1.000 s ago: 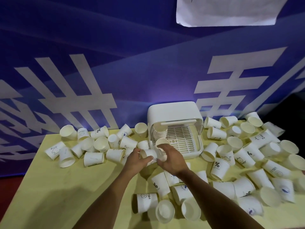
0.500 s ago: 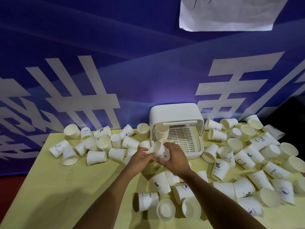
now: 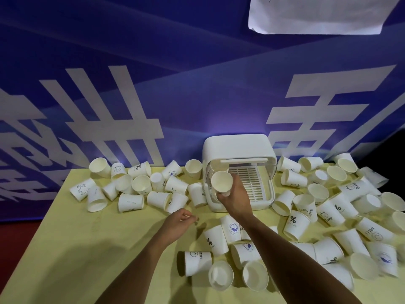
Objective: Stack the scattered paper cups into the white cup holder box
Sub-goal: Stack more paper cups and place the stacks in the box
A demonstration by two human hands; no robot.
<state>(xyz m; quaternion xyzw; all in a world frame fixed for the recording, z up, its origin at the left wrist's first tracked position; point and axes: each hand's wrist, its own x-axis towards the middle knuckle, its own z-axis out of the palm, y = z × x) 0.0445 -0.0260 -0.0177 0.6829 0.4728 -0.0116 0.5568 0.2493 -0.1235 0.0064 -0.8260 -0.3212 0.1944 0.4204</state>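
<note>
Right grip: my right hand (image 3: 236, 199) has its fingers and thumb curled round the lower end of one white paper cup (image 3: 221, 182), and the grip is closed snugly on it.
Held cup: lifted off the desk with its open mouth turned towards me, right in front of the left half of the box opening. I cannot tell whether it touches anything inside.
Box: the white plastic cup holder box (image 3: 237, 144) stands at the far side of the desk against the banner. Its front is open and a slatted white tray (image 3: 248, 183) shows inside.
Left grip: my left hand (image 3: 178, 222) is low over the desk, nearer me and left of the box. The fingers are loosely curled and hold nothing.
Loose cups, left: a cluster of white paper cups (image 3: 131, 187) lies mostly on its sides, left of the box.
Loose cups, right: a larger heap of printed white cups (image 3: 328, 207) spreads from the box to the desk's right edge.
Loose cups, near: a few tipped cups (image 3: 215, 238) lie between my forearms.
Desk: pale yellow desk (image 3: 65, 249), carrying all of this.
Backdrop: a blue banner with large white characters (image 3: 109, 62), and a white paper sheet (image 3: 315, 14) pinned high on it.
</note>
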